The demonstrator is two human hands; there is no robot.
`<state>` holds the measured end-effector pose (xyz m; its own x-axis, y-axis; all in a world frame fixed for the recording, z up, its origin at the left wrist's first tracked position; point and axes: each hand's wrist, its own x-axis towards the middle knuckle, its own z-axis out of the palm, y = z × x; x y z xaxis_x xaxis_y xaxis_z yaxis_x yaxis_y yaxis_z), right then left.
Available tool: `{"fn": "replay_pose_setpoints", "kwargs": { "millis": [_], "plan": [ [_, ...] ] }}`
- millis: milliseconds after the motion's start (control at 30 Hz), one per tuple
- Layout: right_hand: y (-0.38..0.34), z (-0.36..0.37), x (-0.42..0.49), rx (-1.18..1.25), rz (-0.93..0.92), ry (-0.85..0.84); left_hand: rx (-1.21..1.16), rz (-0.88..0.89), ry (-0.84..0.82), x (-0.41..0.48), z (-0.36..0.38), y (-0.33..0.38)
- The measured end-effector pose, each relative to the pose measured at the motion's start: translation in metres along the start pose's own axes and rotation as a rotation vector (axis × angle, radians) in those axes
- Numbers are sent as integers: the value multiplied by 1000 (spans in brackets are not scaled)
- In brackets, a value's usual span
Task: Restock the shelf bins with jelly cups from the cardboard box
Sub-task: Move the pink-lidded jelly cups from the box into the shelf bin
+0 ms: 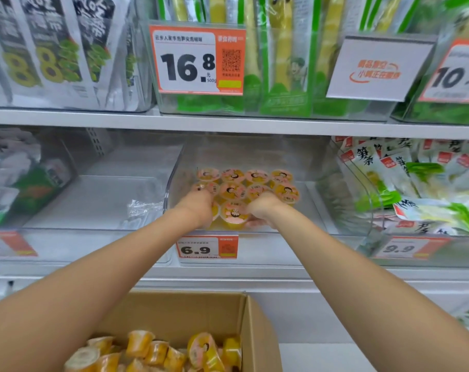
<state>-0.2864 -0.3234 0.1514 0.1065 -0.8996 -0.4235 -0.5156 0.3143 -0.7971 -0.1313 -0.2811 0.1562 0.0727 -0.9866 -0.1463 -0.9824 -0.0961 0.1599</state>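
Reaching into the clear bin (174, 183), the right hand (263, 208) curls its fingers round the front jelly cup (234, 217). The left hand (198, 208) sits beside it, and I cannot tell its grip. More jelly cups (147, 347) lie in the cardboard box (257, 326) below.

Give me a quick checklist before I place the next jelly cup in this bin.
1. Upright front jelly cup, lid up: ok.
2. Grip of right hand on that cup, fingers under it: ok.
3. Grip of left hand: cannot tell, fingers hidden.
4. Upright back rows of cups in clear bin: ok.
5. Stock of loose cups in cardboard box: ok.
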Motion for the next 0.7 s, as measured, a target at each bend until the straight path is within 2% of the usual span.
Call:
{"fn": "replay_pose_setpoints", "kwargs": {
  "millis": [200,300,400,500,600,700],
  "plan": [
    [3,-5,-8,113,-9,-19,-108,-65,45,-7,-2,4],
    [6,-9,-9,17,-46,25,-184,-61,54,-12,-5,4],
    [-3,-9,-30,-228,-222,211,-366,-8,143,-24,-11,5],
    [-9,-3,-65,-311,-490,425,-538,36,283,-48,-15,11],
    [1,13,-99,-255,-684,482,-586,66,404,-78,-14,15],
    [25,35,-128,-290,-772,470,-648,63,478,-113,-7,11]
  ]
}}
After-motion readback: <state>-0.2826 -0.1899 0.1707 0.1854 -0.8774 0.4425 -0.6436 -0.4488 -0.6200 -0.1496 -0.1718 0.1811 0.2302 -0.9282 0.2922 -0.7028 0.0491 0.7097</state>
